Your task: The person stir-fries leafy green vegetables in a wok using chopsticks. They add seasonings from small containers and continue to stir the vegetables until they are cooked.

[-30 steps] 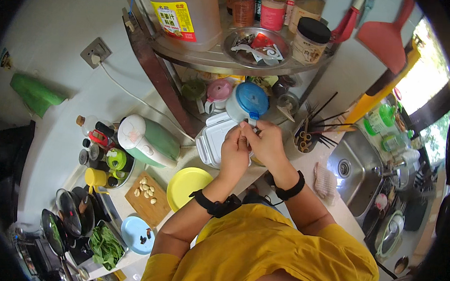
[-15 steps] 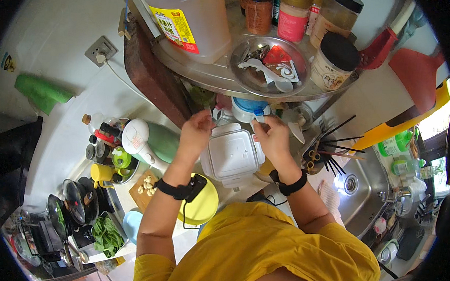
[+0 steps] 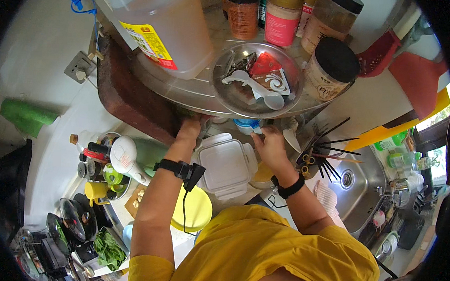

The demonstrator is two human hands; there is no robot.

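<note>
Under the metal shelf, my left hand (image 3: pixel 188 132) reaches in beside the dark brown board; shadow and the shelf edge hide its fingers. A container with a blue lid (image 3: pixel 246 124) stands partly hidden below the shelf. My right hand (image 3: pixel 272 147) is closed, thumb and fingers pinching at the blue tab on that container's near right side. Between my forearms lies a white square food box (image 3: pixel 224 165) with its clip lid on, flaps sticking out at the sides. Just nearer is a round yellow lid or plate (image 3: pixel 193 209).
Overhead, the shelf (image 3: pixel 184 95) bears a large jug (image 3: pixel 164 30), a metal plate (image 3: pixel 222 97) and several jars. Left are a green-and-white appliance (image 3: pixel 147 159) and leafy greens (image 3: pixel 109 249). Chopsticks and scissors (image 3: pixel 308 162) stand right, before a sink (image 3: pixel 356 206).
The view has shifted, so the shelf sits lower in it. My left hand has gone farther in under the shelf by the brown board. My right hand stays at the blue-lidded container.
</note>
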